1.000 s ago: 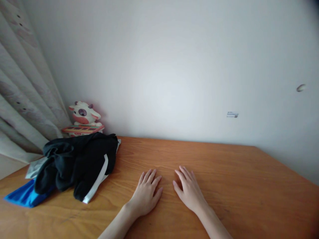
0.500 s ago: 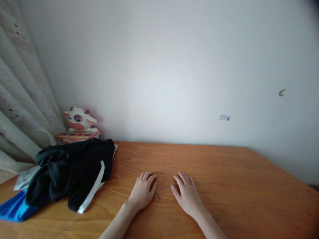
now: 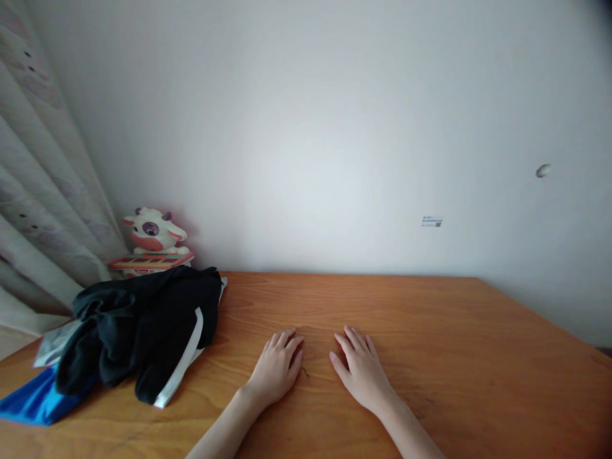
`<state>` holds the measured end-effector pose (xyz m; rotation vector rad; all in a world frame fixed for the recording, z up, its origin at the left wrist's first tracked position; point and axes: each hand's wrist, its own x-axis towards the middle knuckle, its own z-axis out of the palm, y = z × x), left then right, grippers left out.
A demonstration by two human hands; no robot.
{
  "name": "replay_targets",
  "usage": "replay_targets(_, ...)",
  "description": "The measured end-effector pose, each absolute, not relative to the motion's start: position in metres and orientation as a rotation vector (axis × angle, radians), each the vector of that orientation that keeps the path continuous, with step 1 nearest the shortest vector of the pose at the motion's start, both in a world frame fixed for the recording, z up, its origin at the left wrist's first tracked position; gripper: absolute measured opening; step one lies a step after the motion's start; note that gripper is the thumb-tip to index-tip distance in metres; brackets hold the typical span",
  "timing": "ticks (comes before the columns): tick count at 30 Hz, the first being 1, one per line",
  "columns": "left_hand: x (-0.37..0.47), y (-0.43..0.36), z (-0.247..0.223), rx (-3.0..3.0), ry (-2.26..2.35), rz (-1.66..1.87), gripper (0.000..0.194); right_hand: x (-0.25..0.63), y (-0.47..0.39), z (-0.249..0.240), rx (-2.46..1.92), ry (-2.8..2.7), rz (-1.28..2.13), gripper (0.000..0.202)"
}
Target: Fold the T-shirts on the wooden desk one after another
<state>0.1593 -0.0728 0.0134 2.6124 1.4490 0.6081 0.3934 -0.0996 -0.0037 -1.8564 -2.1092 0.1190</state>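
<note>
Black, soft-looking cloth garment with a white strip along its near right side (image 3: pixel 162 325) lies crumpled on your left, on the orange-brown wooden table (image 3: pixel 454 357), well apart from both hands but nearer to the left one. Your left hand (image 3: pixel 277 366) and right hand (image 3: pixel 362 370) rest palm down on the wood, fingers loosely bent, neither gripping anything, a gap between them. Expect the garment to be light, limp and hard to break, though its loose folds would probably sag or unroll if pinched at one spot; the flatter part beside the white strip should give a surer hold than the bunched left end. Mind the shiny blue cloth (image 3: pixel 38 398) and pale, plastic-looking sheet (image 3: pixel 57 343) partly under that end, since either could drag along. Behind it, the white-and-pink cow toy with a keyboard (image 3: pixel 153 236) and pale patterned curtain (image 3: pixel 38 166) crowd that corner. The table's far edge meets the white wall (image 3: pixel 310 140); its right edge slants away, leaving you broader room beyond your right hand.
</note>
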Motion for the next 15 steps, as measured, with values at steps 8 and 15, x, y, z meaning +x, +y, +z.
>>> replay_targets(8,0.1583,-0.0738,0.0149,2.618,1.457,0.582,0.037,0.3939,-0.0992,-0.0061,-1.829,-2.105,0.11,0.055)
replay_targets(15,0.1587,-0.0724,0.0106,2.623,1.461,0.632,0.034,0.3933,-0.0998,-0.0037,-1.854,-2.125,0.125,0.056)
